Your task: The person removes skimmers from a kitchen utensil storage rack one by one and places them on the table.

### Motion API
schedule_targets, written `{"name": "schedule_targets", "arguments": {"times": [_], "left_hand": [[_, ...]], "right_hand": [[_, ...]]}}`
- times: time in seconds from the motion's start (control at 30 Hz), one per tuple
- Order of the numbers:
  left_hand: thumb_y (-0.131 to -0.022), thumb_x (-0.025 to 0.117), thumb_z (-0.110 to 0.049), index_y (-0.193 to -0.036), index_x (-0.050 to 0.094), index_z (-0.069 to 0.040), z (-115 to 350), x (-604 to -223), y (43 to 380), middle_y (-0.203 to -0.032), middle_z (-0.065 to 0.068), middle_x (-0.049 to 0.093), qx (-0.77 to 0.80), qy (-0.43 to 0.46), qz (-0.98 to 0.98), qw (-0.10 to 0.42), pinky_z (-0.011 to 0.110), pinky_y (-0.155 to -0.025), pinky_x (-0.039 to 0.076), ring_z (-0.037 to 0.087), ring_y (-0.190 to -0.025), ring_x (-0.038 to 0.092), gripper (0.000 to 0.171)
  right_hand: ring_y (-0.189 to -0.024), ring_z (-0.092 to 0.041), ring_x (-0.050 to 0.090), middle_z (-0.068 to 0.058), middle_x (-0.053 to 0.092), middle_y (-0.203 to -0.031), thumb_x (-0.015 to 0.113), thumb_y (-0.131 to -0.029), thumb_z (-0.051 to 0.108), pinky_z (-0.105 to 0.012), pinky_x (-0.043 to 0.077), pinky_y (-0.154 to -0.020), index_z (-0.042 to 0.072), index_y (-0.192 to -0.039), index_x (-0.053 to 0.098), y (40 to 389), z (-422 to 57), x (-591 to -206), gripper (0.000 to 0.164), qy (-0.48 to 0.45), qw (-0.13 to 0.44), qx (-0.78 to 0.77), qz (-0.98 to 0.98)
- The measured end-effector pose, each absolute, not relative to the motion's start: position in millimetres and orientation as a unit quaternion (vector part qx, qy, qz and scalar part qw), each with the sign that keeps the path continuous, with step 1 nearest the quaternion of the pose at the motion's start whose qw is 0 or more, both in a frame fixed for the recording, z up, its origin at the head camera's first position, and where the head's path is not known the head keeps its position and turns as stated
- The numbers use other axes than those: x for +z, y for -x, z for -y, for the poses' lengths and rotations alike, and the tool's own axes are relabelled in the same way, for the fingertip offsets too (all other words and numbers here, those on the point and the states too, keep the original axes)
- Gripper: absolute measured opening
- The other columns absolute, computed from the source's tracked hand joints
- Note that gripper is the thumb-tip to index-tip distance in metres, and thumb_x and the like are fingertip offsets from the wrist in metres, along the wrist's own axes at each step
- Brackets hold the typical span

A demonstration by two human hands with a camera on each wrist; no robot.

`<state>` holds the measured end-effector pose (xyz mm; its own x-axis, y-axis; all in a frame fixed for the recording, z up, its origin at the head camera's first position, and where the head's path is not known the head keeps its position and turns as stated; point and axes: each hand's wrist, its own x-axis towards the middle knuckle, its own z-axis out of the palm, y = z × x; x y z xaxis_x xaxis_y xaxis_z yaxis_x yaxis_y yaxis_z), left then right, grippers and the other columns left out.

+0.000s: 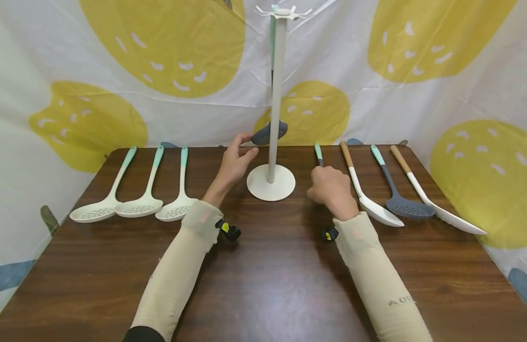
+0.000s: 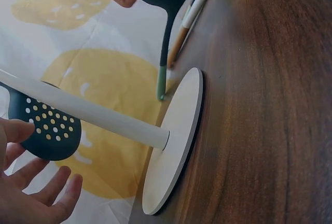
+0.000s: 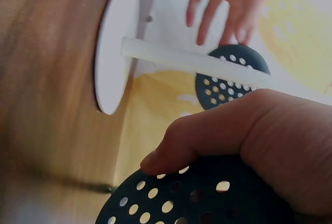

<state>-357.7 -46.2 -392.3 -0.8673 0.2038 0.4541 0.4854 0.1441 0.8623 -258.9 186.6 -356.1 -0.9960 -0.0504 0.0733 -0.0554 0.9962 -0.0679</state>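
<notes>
A dark skimmer (image 1: 263, 136) with a mint handle hangs from the white utensil stand (image 1: 278, 95), its perforated head low behind the pole. My left hand (image 1: 235, 164) is at that head's left edge, thumb overlapping the rim in the left wrist view and the other fingers loosely spread. To the right of the stand, my right hand (image 1: 331, 187) grips a second dark skimmer (image 3: 155, 200) by its perforated head, thumb across the holes. Its mint-tipped handle (image 1: 318, 152) points toward the back; the hand hides most of its head in the head view.
Three white skimmers (image 1: 177, 209) with mint handles lie at the left. On the right lie a white, wooden-handled utensil (image 1: 376, 211), a dark mint-handled skimmer (image 1: 406, 207) and another white, wooden-handled utensil (image 1: 451, 218). A lemon-patterned curtain (image 1: 195, 118) hangs behind the wooden table (image 1: 272, 285).
</notes>
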Motion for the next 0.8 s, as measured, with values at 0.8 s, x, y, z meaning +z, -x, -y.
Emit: {"name": "schedule_targets", "arguments": {"times": [0.8], "left_hand": [[-0.094,0.058,-0.012,-0.129,0.053,-0.006,46.5,-392.1,360.1,-0.126,0.006,0.054,-0.635,0.219,0.731,0.119,0.031,-0.080,0.048,0.017,-0.105,0.057,0.036]], "right_hand": [[-0.094,-0.035,0.058,-0.010,0.064,-0.102,0.055,-0.088,0.055,-0.052,0.040,-0.078,0.015,-0.110,0.069,261.0,-179.8,-369.7,0.047,-0.032,-0.143,-0.049,0.988]]}}
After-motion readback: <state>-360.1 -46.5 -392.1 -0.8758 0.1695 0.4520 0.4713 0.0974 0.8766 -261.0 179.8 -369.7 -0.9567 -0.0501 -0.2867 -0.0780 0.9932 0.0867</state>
